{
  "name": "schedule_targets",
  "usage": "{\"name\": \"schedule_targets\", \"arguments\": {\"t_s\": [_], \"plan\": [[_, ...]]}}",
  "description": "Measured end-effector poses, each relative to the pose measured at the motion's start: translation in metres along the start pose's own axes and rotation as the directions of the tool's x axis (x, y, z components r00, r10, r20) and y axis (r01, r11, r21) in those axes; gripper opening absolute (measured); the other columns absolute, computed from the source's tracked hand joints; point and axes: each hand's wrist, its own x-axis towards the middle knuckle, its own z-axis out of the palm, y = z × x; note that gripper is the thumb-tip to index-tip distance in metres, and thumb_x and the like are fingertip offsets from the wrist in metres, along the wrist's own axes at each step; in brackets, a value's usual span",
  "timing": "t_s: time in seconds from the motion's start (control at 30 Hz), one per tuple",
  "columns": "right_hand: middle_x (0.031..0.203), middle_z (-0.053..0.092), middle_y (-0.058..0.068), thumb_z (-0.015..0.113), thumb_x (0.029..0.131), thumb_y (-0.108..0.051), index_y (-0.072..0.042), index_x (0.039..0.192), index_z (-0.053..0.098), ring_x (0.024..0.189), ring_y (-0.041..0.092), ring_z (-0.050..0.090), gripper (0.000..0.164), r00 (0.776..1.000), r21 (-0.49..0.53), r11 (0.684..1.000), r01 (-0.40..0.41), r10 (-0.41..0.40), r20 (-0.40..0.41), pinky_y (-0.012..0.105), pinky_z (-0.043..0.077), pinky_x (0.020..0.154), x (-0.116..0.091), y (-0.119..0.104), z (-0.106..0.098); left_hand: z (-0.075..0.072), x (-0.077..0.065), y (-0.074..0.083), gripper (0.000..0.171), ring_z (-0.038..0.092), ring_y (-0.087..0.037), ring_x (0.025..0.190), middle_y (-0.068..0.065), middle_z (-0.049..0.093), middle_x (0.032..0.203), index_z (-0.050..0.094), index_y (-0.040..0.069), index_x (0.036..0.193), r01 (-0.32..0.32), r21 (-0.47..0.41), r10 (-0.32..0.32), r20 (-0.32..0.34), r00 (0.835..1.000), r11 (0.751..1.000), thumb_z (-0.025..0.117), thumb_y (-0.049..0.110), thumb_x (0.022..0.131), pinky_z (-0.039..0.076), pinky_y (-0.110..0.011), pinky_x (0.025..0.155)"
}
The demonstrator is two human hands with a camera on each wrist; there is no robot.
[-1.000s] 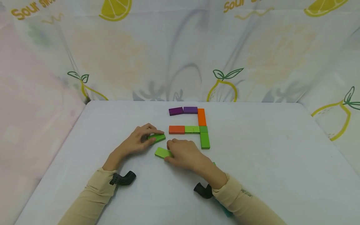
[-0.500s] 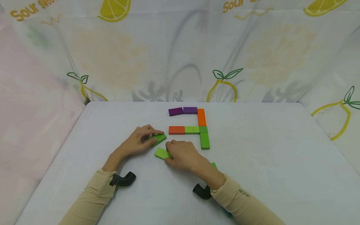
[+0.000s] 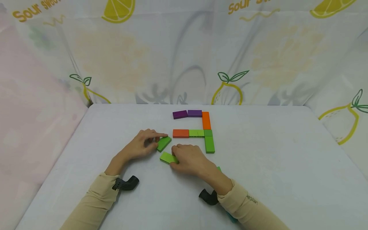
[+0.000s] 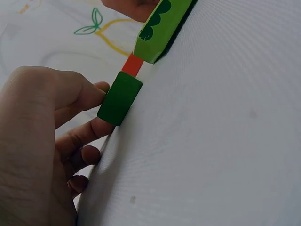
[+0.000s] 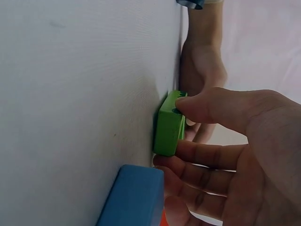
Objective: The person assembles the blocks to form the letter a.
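Observation:
My left hand (image 3: 145, 142) holds a green block (image 3: 164, 143) between thumb and fingers, at an angle on the white table. In the left wrist view the block's dark green end (image 4: 120, 99) shows at the fingertips. To its right, my right hand (image 3: 189, 158) pinches a light green block (image 3: 168, 157), thumb on the near side. Dark green scallops (image 4: 155, 21) mark that block's face in the left wrist view. In the right wrist view, the right thumb and fingers grip the green block (image 5: 168, 129), with the left hand (image 5: 202, 70) behind it.
Beyond the hands lie joined blocks: two purple (image 3: 194, 113), an orange (image 3: 206, 120), a red-orange (image 3: 180, 133) and several green (image 3: 209, 144). A teal block (image 3: 231, 217) shows partly under the right sleeve. A blue block (image 5: 136, 195) lies near the right hand.
The green block in my left hand has turned, its near end swinging toward me and its far end shifting slightly right. My right hand and its block have barely moved.

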Motion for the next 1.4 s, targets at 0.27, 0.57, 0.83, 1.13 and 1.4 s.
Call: {"name": "schedule_targets", "arguments": {"t_s": [0.27, 0.57, 0.83, 1.13, 1.4], "plan": [[0.07, 0.05, -0.006, 0.064, 0.085, -0.032, -0.012, 0.092, 0.061, 0.059, 0.01, 0.046, 0.021, 1.0, 0.026, 1.0, -0.003, 0.003, -0.014, 0.022, 0.035, 0.048, -0.004, 0.005, -0.001, 0.002, 0.0, -0.002, 0.039, 0.042, -0.005, 0.078, 0.014, 0.052, 0.085, 0.06, 0.026, 0.125, -0.01, 0.019, 0.01, -0.002, 1.0, 1.0, 0.064, 0.017, 0.087, 0.028, -0.028, 0.074], [0.069, 0.05, -0.007, 0.065, 0.085, -0.032, -0.012, 0.092, 0.062, 0.059, 0.01, 0.046, 0.021, 0.999, 0.051, 0.999, -0.01, 0.011, -0.03, 0.022, 0.034, 0.049, -0.007, 0.011, -0.001, 0.005, 0.003, -0.003, 0.039, 0.041, -0.006, 0.074, 0.013, 0.053, 0.081, 0.063, 0.024, 0.122, -0.053, -0.002, 0.052, -0.04, 0.998, 0.999, 0.071, 0.023, 0.084, 0.029, -0.027, 0.072], [0.069, 0.05, -0.007, 0.064, 0.085, -0.032, -0.013, 0.093, 0.062, 0.059, 0.009, 0.046, 0.021, 1.0, 0.05, 0.999, -0.007, 0.008, -0.027, 0.021, 0.034, 0.049, -0.007, 0.014, -0.001, 0.006, 0.004, -0.006, 0.037, 0.043, -0.005, 0.073, 0.012, 0.055, 0.081, 0.063, 0.02, 0.121, -0.093, 0.015, 0.094, -0.059, 0.994, 0.996, 0.07, 0.021, 0.085, 0.031, -0.025, 0.07], [0.07, 0.051, -0.007, 0.065, 0.084, -0.031, -0.012, 0.092, 0.062, 0.06, 0.009, 0.046, 0.021, 0.999, 0.05, 0.999, -0.003, 0.005, -0.039, 0.021, 0.035, 0.049, -0.008, 0.016, 0.0, 0.003, 0.003, -0.003, 0.038, 0.043, -0.006, 0.074, 0.011, 0.054, 0.081, 0.062, 0.017, 0.122, -0.099, 0.007, 0.099, -0.038, 0.994, 0.995, 0.064, 0.012, 0.085, 0.033, -0.026, 0.071], [0.07, 0.051, -0.007, 0.064, 0.084, -0.032, -0.013, 0.093, 0.061, 0.06, 0.009, 0.046, 0.021, 0.999, 0.054, 0.998, -0.011, 0.013, -0.034, 0.021, 0.035, 0.049, -0.009, 0.017, 0.001, 0.004, 0.003, -0.002, 0.038, 0.042, -0.006, 0.074, 0.012, 0.053, 0.082, 0.062, 0.019, 0.122, -0.076, 0.017, 0.077, -0.037, 0.996, 0.997, 0.067, 0.017, 0.085, 0.03, -0.027, 0.071]]}}
